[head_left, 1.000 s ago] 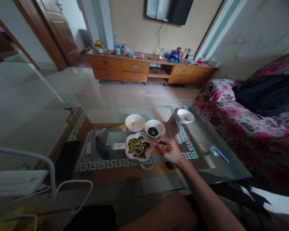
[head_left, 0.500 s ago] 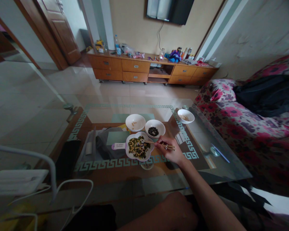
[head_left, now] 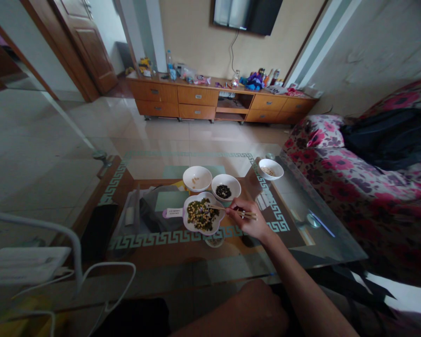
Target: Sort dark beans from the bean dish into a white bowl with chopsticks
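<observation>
My right hand (head_left: 246, 218) is closed around a pair of chopsticks (head_left: 219, 208), their tips in a flower-shaped dish (head_left: 172, 213) with a short handle. Mixed green and yellow beans or grains (head_left: 199, 217) fill that dish. Just behind it stand a white bowl (head_left: 197, 174) with a few pale pieces and another white bowl (head_left: 233, 180) holding dark beans. A third white bowl (head_left: 271, 164), with pale bits inside, is farther right. My left hand (head_left: 263, 304) rests low near my lap, before the table edge; its fingers are hidden.
The bowls stand on a glass table (head_left: 323, 245) with a patterned border. At the left are a white power bank (head_left: 26, 264) and a looping white cable (head_left: 108, 264). A purple pen (head_left: 322, 224) lies at the right. Beyond are a wooden cabinet (head_left: 196, 97) and a flowered sofa (head_left: 354, 182).
Almost nothing differs. My right hand and the chopsticks stay over the flower-shaped dish with only a very slight shift, and my left hand keeps its place.
</observation>
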Action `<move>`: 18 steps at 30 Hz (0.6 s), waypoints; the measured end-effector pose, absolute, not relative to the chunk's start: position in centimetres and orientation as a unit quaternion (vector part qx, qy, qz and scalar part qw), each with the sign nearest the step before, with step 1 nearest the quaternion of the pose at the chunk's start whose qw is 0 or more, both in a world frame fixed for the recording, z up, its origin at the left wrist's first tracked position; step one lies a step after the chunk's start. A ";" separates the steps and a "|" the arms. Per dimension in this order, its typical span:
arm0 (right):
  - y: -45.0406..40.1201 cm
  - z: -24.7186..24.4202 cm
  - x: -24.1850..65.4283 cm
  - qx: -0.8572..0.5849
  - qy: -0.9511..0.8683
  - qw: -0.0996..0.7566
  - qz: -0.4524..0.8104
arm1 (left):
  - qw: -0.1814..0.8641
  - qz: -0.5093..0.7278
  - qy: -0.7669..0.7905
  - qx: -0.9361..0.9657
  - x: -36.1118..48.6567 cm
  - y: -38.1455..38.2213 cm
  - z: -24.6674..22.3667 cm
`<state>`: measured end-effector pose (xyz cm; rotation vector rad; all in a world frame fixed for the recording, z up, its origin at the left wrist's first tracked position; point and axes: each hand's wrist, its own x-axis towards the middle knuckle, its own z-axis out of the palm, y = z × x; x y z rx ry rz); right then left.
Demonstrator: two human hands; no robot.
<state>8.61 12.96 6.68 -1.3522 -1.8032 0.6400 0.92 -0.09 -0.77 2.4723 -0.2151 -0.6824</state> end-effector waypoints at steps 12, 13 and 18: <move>12.8 6.9 8.9 -0.533 -0.716 0.380 0.242 | 0.283 -0.236 -0.082 0.926 0.6 0.2 0.3; 12.8 7.0 9.0 -0.535 -0.716 0.378 0.241 | 0.280 -0.230 -0.080 0.928 0.5 0.1 0.2; 12.9 7.0 8.9 -0.534 -0.721 0.372 0.240 | 0.275 -0.244 -0.077 0.927 0.6 0.0 -0.2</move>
